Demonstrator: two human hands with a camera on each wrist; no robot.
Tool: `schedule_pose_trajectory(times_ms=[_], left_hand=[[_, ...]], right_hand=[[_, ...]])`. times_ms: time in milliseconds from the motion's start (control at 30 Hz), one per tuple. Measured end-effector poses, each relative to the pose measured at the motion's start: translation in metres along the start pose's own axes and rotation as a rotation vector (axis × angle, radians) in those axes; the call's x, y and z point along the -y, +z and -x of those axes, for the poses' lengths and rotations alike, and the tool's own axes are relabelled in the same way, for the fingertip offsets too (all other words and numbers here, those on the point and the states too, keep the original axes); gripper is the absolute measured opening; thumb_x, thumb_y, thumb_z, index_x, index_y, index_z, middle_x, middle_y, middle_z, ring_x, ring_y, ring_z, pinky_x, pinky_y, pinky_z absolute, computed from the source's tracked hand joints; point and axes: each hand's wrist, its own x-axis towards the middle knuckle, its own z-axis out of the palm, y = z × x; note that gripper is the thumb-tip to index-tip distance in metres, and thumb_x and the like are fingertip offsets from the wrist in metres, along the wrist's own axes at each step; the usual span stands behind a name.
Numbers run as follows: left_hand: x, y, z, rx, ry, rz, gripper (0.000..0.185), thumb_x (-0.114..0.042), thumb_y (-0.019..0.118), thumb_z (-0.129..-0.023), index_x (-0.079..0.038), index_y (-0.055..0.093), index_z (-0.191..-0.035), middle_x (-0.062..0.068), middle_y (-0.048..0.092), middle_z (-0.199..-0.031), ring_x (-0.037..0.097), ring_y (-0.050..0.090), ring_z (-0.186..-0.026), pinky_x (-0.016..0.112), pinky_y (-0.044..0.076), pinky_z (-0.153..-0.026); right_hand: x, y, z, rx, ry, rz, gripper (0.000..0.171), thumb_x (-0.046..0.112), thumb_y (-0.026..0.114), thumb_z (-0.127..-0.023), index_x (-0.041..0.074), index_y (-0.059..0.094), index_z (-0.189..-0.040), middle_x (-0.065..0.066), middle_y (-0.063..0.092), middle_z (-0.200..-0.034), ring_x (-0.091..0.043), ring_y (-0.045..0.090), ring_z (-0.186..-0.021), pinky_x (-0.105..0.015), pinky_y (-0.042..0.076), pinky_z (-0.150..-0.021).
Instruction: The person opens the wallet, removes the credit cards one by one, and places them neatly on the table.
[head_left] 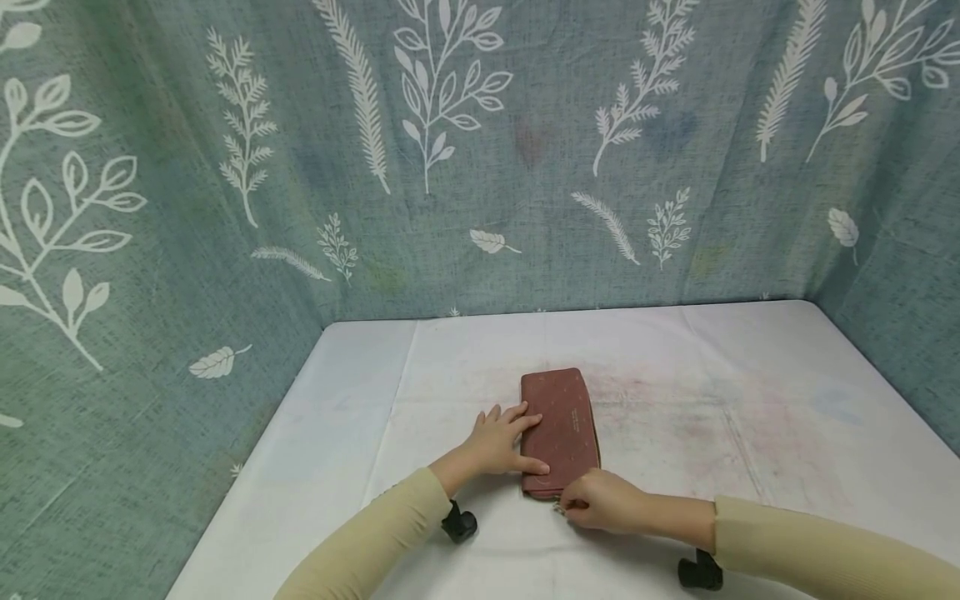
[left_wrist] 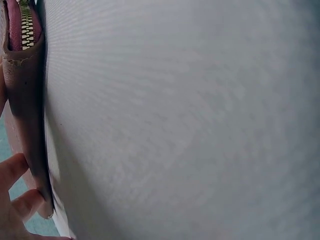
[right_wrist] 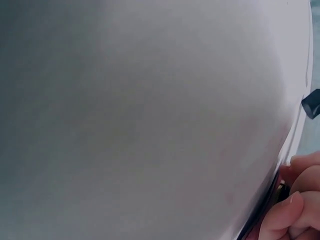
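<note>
Wallet [head_left: 559, 432] mid-cloth, left hand [head_left: 501, 440] flat along its left edge, right hand [head_left: 600, 500] pinching zipper pull [head_left: 558, 506] at near edge.

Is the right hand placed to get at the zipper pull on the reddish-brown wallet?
Probably yes: the right hand sits at the wallet's near corner, fingers curled at the pull; the left hand lies clear.

A white-clothed, faintly stained table [head_left: 750, 400] stands enclosed by grey-green fabric walls [head_left: 525, 208] printed with white leaves.
</note>
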Motion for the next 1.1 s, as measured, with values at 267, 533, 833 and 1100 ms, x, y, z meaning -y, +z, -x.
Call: schedule_pose_trajectory(times_ms=[267,533,833,1100], left_hand=[[0.000,-0.001,0.001,-0.004,0.001,-0.004,0.083,-0.065,0.062,-0.070,-0.025,0.039,-0.139,0.004,0.026,-0.149,0.045,0.022,-0.132,0.060,0.019,-0.102],[0.003,0.001,0.001,-0.008,0.013,0.012,0.082,-0.066,0.060,-0.071,-0.025,0.039,-0.139,0.004,0.026,-0.149,0.045,0.022,-0.133,0.060,0.018,-0.103],[0.004,0.002,0.002,-0.028,0.038,0.025,0.085,-0.072,0.055,-0.070,-0.026,0.038,-0.140,0.004,0.025,-0.149,0.048,0.021,-0.132,0.062,0.017,-0.102],[-0.001,0.001,0.001,-0.002,0.000,-0.009,0.083,-0.066,0.061,-0.071,-0.026,0.037,-0.140,0.003,0.025,-0.150,0.045,0.021,-0.133,0.060,0.018,-0.103]], right_hand=[[0.009,0.010,-0.010,-0.037,0.032,0.011,0.007,0.007,0.066,-0.080,0.008,0.072,-0.084,0.007,0.066,-0.073,0.007,0.044,-0.056,-0.014,0.040,-0.054],[0.023,0.022,-0.024,-0.062,0.055,0.058,0.008,0.004,0.063,-0.080,0.008,0.071,-0.081,0.004,0.066,-0.074,0.005,0.048,-0.056,-0.014,0.040,-0.052],[0.024,0.022,-0.033,-0.099,0.024,0.080,0.007,0.001,0.065,-0.077,0.004,0.071,-0.078,-0.002,0.069,-0.078,-0.004,0.062,-0.069,-0.013,0.045,-0.058],[0.025,0.022,-0.030,-0.061,0.039,0.096,0.006,0.003,0.063,-0.081,0.007,0.068,-0.079,0.002,0.065,-0.074,0.001,0.054,-0.061,-0.012,0.042,-0.053]])
